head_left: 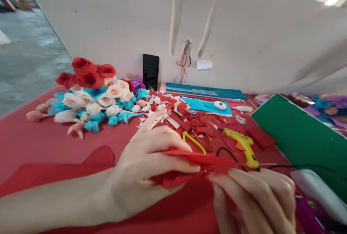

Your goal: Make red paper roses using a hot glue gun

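A folded piece of red crepe paper [208,160] is held between my two hands, just above the red tabletop. My left hand [151,161] grips its left part, with the paper running between the fingers and the index finger raised. My right hand [257,194] pinches the paper's near right edge with bent fingers; the thumb is partly hidden. Beyond the hands lie yellow-handled pliers [193,141] and a yellow glue gun [242,145]. More red paper [54,176] is spread under my left forearm.
Paper flowers [100,100] in red, white and blue are heaped at the left. Paper scraps [173,107] cover the middle. A black phone [150,71] leans on the white wall panel [121,17]. To the right stands a green board [303,143], with a cable before it.
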`<state>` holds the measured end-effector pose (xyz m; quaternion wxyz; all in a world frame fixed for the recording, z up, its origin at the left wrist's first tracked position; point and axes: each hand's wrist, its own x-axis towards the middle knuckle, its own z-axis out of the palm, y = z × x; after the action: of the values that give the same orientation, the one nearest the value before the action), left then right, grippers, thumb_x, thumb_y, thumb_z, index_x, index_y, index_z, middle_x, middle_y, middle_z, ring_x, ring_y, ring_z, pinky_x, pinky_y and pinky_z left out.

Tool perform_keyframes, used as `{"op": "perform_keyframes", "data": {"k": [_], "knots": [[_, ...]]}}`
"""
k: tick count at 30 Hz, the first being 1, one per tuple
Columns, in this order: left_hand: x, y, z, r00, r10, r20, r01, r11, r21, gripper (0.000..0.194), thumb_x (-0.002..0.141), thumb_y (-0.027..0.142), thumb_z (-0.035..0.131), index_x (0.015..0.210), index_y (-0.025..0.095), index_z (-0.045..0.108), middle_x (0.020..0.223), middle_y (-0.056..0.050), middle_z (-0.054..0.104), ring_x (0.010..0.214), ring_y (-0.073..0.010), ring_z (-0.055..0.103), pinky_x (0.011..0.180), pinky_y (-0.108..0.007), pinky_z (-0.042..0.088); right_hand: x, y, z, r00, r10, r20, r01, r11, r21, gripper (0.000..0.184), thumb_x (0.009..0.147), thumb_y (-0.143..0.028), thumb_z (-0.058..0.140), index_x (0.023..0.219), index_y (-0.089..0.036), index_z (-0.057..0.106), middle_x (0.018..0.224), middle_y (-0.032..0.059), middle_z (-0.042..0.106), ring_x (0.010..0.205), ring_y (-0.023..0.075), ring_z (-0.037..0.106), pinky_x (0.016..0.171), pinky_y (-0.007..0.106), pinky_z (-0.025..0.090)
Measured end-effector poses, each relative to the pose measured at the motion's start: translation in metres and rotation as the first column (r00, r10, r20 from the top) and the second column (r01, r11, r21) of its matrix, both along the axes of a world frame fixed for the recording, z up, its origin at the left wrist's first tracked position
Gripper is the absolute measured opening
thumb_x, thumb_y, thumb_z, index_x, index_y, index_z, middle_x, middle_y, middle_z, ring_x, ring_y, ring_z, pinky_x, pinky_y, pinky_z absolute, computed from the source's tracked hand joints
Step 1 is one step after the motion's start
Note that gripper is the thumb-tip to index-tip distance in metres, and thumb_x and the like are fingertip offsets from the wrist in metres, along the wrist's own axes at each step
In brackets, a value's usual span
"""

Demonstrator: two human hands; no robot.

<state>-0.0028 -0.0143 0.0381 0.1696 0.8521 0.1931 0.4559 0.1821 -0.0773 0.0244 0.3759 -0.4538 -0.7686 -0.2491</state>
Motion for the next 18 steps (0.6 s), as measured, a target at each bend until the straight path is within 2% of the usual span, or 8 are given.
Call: {"op": "perform_keyframes", "data": {"k": [8,12,15,18], "knots": [[0.0010,-0.0012,0.0016,0.998,0.053,-0.044,-0.050,0.996,0.075,0.011,0.072,0.014,0.063,0.080,0.022,0.063,0.076,0.000,0.068,0.072,-0.0146,0.061,0.091,-0.039,0.045,-0.0006,0.0005,-0.0012,1.000,-0.012,-0.007,0.012,1.000,0.023,0.009,0.070,-0.011,0.057,0.074,-0.019,0.060,0.065,0.0013,0.058,0.060,0.0154,0.050,0.063,0.032,0.039],[0.0007,-0.0026,-0.0007,0.995,0.093,-0.043,-0.087,0.990,0.115,0.014,0.076,0.012,0.056,0.078,0.024,0.062,0.077,0.002,0.069,0.076,-0.0150,0.060,0.102,-0.044,0.034,-0.0017,0.0044,-0.0006,1.000,0.013,0.007,-0.013,0.999,0.052,0.009,0.068,-0.010,0.058,0.072,-0.017,0.056,0.062,0.0020,0.055,0.060,0.0160,0.047,0.059,0.032,0.038],[-0.0014,-0.0036,-0.0024,0.988,0.121,-0.101,-0.101,0.977,0.186,0.014,0.076,0.010,0.052,0.076,0.023,0.059,0.081,0.003,0.069,0.079,-0.0153,0.061,0.108,-0.048,0.023,-0.0039,0.0071,-0.0001,0.999,0.029,0.023,-0.030,0.996,0.082,0.010,0.068,-0.008,0.057,0.072,-0.016,0.054,0.060,0.0023,0.052,0.059,0.0162,0.044,0.057,0.032,0.037],[-0.0025,-0.0029,-0.0032,0.981,0.157,-0.118,-0.126,0.964,0.236,0.012,0.078,0.013,0.051,0.075,0.023,0.057,0.082,0.004,0.070,0.079,-0.0156,0.061,0.107,-0.049,0.024,-0.0029,0.0063,-0.0040,1.000,0.019,-0.006,-0.019,0.997,0.080,0.010,0.069,-0.008,0.056,0.072,-0.017,0.052,0.059,0.0014,0.049,0.058,0.0157,0.042,0.056,0.032,0.035]]}}
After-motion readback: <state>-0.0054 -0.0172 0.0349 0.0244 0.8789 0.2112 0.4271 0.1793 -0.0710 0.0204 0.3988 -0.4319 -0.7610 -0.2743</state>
